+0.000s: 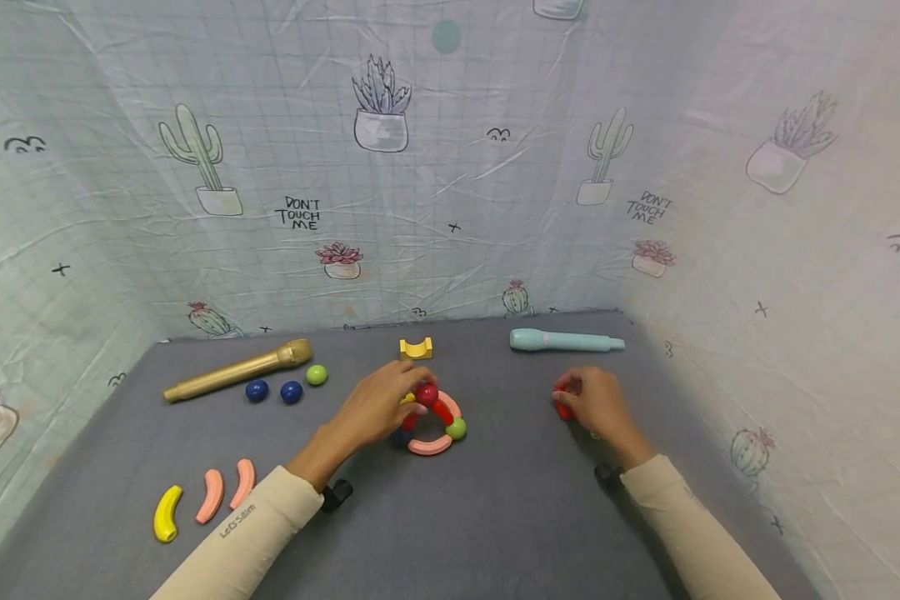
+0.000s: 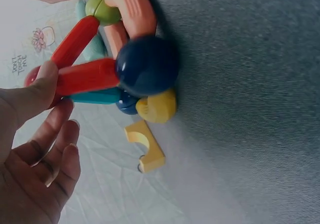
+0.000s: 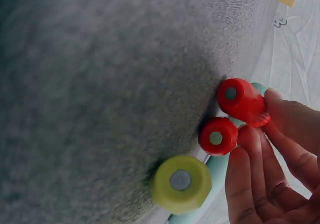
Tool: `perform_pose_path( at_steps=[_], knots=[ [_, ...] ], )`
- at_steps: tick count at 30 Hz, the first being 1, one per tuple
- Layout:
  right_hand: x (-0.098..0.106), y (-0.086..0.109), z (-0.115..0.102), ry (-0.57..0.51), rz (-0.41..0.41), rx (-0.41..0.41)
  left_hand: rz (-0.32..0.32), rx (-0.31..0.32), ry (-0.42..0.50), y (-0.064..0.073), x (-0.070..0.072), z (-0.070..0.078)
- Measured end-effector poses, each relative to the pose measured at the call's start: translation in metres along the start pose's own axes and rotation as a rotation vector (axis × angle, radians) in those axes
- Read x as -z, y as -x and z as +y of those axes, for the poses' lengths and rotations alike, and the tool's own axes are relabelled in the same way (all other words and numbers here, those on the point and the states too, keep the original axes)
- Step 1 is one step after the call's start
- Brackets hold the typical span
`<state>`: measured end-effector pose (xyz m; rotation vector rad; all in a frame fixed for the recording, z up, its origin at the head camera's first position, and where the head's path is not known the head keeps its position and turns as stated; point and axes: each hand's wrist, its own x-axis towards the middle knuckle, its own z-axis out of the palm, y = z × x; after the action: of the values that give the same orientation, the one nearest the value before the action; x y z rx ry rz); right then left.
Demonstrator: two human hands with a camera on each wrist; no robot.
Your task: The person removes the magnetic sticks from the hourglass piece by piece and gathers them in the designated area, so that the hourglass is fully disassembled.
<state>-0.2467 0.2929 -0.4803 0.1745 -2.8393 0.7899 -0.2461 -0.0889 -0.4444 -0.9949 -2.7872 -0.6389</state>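
My left hand (image 1: 378, 404) pinches the red ball (image 1: 427, 394) at the top of a joined magnetic frame. Red rods (image 2: 90, 77) and a teal rod (image 2: 95, 96) slope down from that ball. Around the frame's base are a dark blue ball (image 2: 147, 65), a green ball (image 1: 456, 428), pink curved pieces (image 1: 430, 446) and a yellow curved piece (image 2: 162, 107). At the right, my right hand (image 1: 598, 402) pinches a red rod (image 3: 242, 102) between thumb and fingers. Beside it lie a second red rod (image 3: 218, 136), close to the fingertips, and a yellow-green rod (image 3: 181, 184).
A gold microphone-shaped stick (image 1: 240, 372) lies back left, near blue balls (image 1: 257, 391) and a green ball (image 1: 317, 375). Curved pink pieces (image 1: 210, 496) and a yellow one (image 1: 167, 514) lie front left. Behind are a yellow arch block (image 1: 416, 349) and a mint microphone-shaped stick (image 1: 566, 341).
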Motion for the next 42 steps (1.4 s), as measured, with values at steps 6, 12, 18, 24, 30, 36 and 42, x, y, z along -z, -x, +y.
perform_pose_path(
  at_steps=[6, 12, 18, 24, 30, 36, 42],
  knots=[
    [-0.003, 0.001, -0.007, 0.05, 0.038, 0.013, -0.046, 0.001, 0.027, -0.002, 0.004, 0.004],
    [-0.014, 0.006, -0.042, -0.122, 0.049, 0.106, -0.087, 0.015, 0.03, -0.003, 0.008, 0.005],
    [-0.036, 0.005, -0.089, -0.455, -0.171, 0.168, -0.095, 0.036, 0.021, -0.003, 0.011, 0.006],
    [-0.063, -0.001, -0.119, -0.623, -0.339, 0.184, -0.074, 0.019, -0.003, -0.003, 0.009, 0.005],
    [-0.084, -0.008, -0.132, -0.719, -0.403, 0.204, -0.063, 0.015, -0.017, -0.004, 0.007, 0.006],
    [-0.093, -0.012, -0.138, -0.819, -0.472, 0.192, -0.055, 0.023, -0.014, -0.005, 0.007, 0.007],
    [-0.097, -0.014, -0.137, -0.889, -0.489, 0.15, -0.021, 0.009, -0.028, -0.005, 0.004, 0.007]
  ],
)
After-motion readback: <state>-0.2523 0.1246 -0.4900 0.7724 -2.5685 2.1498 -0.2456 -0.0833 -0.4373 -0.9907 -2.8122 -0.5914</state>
